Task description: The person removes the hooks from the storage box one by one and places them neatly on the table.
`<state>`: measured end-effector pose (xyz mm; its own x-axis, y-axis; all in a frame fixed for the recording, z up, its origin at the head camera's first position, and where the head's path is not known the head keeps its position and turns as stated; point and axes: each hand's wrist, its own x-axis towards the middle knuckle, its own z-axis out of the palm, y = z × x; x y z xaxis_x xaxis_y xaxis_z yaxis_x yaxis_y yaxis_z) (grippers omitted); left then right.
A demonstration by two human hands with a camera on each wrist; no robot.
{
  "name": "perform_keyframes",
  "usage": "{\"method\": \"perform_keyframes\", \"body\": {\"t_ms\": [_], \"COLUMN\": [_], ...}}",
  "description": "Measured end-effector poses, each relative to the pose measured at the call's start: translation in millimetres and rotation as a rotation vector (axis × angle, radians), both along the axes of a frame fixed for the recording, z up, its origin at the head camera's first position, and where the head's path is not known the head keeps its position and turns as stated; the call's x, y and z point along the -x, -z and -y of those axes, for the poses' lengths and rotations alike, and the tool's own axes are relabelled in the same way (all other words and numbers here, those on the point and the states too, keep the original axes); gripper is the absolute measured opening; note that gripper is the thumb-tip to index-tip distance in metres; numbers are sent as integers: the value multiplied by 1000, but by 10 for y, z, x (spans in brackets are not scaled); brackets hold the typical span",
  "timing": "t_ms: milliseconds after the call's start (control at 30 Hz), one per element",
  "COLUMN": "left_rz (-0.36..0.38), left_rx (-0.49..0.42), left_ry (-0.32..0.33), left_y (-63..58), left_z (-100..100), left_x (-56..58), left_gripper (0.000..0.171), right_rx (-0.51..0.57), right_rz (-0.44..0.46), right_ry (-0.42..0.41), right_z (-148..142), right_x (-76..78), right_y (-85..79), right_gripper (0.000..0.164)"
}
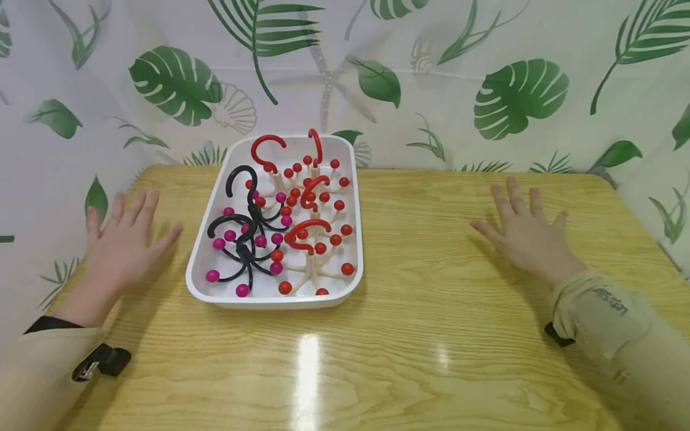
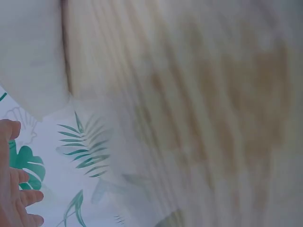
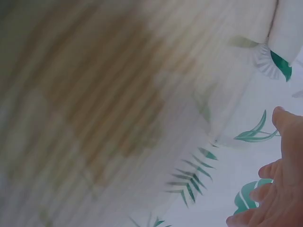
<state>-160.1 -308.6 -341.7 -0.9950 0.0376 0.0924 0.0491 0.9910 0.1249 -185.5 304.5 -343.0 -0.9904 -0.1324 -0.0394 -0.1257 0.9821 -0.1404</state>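
A white plastic tray (image 1: 275,301) on the table holds what look like claw-style scalp massagers, each with a hooked handle and several ball-tipped legs. Two are black massagers (image 1: 245,245) with magenta balls, on the tray's left side. Several beige-legged massagers (image 1: 312,263) with red hooks and red balls fill its right and back. Left of the tray hovers my left hand (image 1: 124,245), fingers spread, holding nothing. Well to the right of the tray is my right hand (image 1: 525,233), likewise spread and holding nothing. Each wrist view shows only part of its hand at the edge.
The wood-grain table (image 1: 431,335) reaches up to a white cloth (image 1: 420,137) printed with green leaves and shells, hanging behind and at the sides. A black device (image 1: 110,360) sits at the left wrist, and another black piece (image 1: 559,335) is under the right cuff.
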Motion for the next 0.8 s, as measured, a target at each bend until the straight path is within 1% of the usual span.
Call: {"method": "perform_keyframes", "body": {"t_ms": [200,300,367,433,567,667,800], "left_rz": [-70,-111,-126,-126,-102,-110,-118], "left_rx": [-71,-110,-137,-165,-213,-238,-256], "left_ry": [18,39,53,72,111,135,154], "left_y": [-45,-71,-85,-88,-66,-54,-53], "left_z": [-34,-86,-140,-210,-359,-458,-552], "left_x": [-134,-212,-268,-325,-448,-530,-610], "left_gripper": [78,74,72,71,71,71,74], "right_rx": [33,50,64,78,91,98,107], "right_rz": [-14,-30,-52,-81,-145,-195,-243], "right_ry": [-15,-27,-43,-64,-115,-150,-187], "right_z": [106,169,218,270,378,448,528], "right_x": [-31,-65,-89,-118,-182,-222,-259], "right_y": [-57,-105,-129,-142,-140,-136,-135], "right_gripper": [82,82,80,78,75,72,69]}}
